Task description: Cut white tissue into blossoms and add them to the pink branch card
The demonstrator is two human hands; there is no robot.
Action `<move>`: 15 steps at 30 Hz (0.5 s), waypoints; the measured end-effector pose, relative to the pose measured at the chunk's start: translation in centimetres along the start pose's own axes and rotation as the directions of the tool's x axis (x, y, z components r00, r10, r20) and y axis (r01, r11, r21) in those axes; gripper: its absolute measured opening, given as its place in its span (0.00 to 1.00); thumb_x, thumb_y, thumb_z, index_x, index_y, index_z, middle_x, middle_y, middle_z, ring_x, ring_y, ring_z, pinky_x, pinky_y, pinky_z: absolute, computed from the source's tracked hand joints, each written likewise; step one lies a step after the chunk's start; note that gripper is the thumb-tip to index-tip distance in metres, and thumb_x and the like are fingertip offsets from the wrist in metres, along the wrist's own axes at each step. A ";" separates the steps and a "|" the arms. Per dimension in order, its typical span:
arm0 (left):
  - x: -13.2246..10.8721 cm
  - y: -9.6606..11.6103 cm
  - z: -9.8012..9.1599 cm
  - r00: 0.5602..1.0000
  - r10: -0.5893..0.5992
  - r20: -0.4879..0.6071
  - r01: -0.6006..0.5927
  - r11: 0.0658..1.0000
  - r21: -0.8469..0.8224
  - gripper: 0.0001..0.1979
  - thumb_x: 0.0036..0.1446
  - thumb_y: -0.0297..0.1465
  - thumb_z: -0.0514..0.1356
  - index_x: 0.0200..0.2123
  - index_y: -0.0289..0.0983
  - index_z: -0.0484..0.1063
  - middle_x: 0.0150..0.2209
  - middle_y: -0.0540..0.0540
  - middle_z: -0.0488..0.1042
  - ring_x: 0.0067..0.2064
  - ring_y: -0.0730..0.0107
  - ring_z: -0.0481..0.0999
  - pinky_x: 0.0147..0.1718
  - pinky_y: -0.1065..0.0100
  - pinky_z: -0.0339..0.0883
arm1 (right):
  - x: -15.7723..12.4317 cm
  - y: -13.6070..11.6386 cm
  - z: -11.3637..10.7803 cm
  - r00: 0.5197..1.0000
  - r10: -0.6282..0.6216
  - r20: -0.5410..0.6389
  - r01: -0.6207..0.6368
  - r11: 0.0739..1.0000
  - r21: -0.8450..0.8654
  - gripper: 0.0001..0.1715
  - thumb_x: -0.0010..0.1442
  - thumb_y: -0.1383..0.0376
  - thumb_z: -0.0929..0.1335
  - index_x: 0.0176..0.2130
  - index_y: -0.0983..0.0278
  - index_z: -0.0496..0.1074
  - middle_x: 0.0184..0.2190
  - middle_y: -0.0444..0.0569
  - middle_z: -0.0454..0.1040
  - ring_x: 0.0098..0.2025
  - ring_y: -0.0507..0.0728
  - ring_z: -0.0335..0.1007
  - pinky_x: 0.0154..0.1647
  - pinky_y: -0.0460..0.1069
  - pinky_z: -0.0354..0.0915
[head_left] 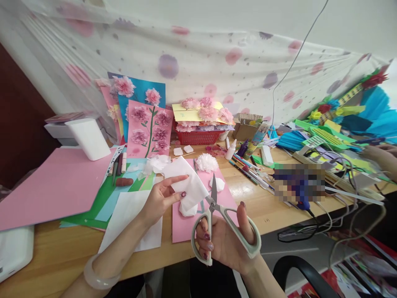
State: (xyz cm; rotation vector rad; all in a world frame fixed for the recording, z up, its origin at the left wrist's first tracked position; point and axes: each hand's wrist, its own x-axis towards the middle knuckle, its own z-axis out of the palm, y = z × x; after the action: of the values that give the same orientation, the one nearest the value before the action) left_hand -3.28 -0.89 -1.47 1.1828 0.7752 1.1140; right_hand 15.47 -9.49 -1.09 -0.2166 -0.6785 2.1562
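Note:
Between its thumb and fingers, my left hand point(164, 196) pinches a folded piece of white tissue paper point(186, 178). My right hand point(226, 240) has its fingers and thumb through the pale grey handles of scissors point(213, 203). The blades are spread; the visible one points up, and the other is at the tissue's right corner, mostly hidden. Below them lies a pink sheet point(182, 231) bearing a fluffy white paper flower point(206, 162) and small white tissue pieces point(217, 183). White paper point(133, 223) rests under my left forearm.
Pink cards with paper flowers point(149, 128) lean at the back, beside a red basket point(195, 137). Pens point(245, 171) and a white glue bottle point(231, 150) lie or stand right of centre. Cables point(338, 165) and another person's hand point(380, 155) are at the far right.

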 end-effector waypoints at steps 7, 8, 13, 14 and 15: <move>-0.2 0.6 0.7 0.997 0.002 0.074 0.008 0.991 -0.133 0.37 0.45 0.26 0.69 0.60 0.41 0.62 0.43 0.44 0.78 0.45 0.63 0.75 0.46 0.67 0.67 | 0.1 0.1 -0.6 1.000 0.005 0.016 -0.005 1.000 -0.013 0.49 0.49 0.29 0.52 0.35 0.68 0.71 0.28 0.47 0.59 0.27 0.52 0.53 0.30 0.49 0.54; -0.2 0.6 0.8 0.997 -0.005 0.083 0.017 0.990 -0.140 0.38 0.46 0.26 0.68 0.61 0.41 0.61 0.42 0.44 0.78 0.45 0.64 0.75 0.46 0.66 0.68 | 0.1 0.1 -0.6 1.000 -0.002 0.017 0.002 1.000 -0.003 0.49 0.50 0.29 0.53 0.35 0.68 0.70 0.28 0.47 0.59 0.27 0.52 0.53 0.30 0.49 0.53; -0.2 0.7 0.8 0.997 -0.018 0.080 0.029 0.990 -0.138 0.40 0.46 0.25 0.68 0.62 0.41 0.58 0.43 0.44 0.78 0.44 0.66 0.76 0.45 0.68 0.68 | 0.0 -0.2 -0.7 0.999 -0.021 0.026 0.021 1.000 0.013 0.47 0.51 0.31 0.54 0.35 0.70 0.69 0.28 0.48 0.59 0.27 0.52 0.54 0.30 0.49 0.53; -0.2 0.7 0.8 0.997 -0.019 0.076 0.030 0.990 -0.140 0.41 0.46 0.25 0.68 0.63 0.41 0.58 0.44 0.44 0.78 0.44 0.66 0.76 0.45 0.68 0.68 | 0.0 -0.2 -0.7 0.999 -0.023 0.025 0.022 1.000 0.011 0.47 0.51 0.31 0.54 0.35 0.70 0.69 0.27 0.48 0.59 0.27 0.52 0.54 0.29 0.49 0.53; -0.2 0.7 0.8 0.997 -0.022 0.070 0.032 0.989 -0.142 0.41 0.46 0.25 0.68 0.63 0.41 0.58 0.44 0.44 0.78 0.44 0.66 0.76 0.45 0.68 0.68 | -0.1 -0.1 -0.7 0.999 -0.025 0.021 0.025 1.000 0.011 0.47 0.51 0.31 0.54 0.34 0.70 0.69 0.27 0.47 0.59 0.26 0.52 0.53 0.29 0.49 0.52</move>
State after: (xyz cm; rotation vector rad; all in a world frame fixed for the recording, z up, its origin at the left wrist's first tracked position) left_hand -2.75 -1.37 -0.65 1.0811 0.6466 1.0832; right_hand 15.87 -9.23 -1.59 -0.1787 -0.6787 2.1402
